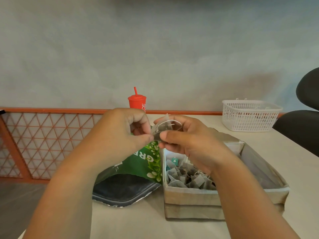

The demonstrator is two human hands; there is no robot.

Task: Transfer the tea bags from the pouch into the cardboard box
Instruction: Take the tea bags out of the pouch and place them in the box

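Mesh tea bag [166, 127] held above open green pouch [138, 168] beside part-filled cardboard box [189, 199].

Glossy green foil pouch [138, 171]; matt cardboard box [189, 202]; sheer mesh tea bags [188, 178]; white plastic basket [250, 116]

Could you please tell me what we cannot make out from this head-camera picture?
- Pouch interior: dark in the head view; what remains inside cannot be seen.
- Cardboard box middle: hidden by the right hand and forearm.
- Red cup base: hidden behind the left hand.
- White basket contents: too small, blurred.
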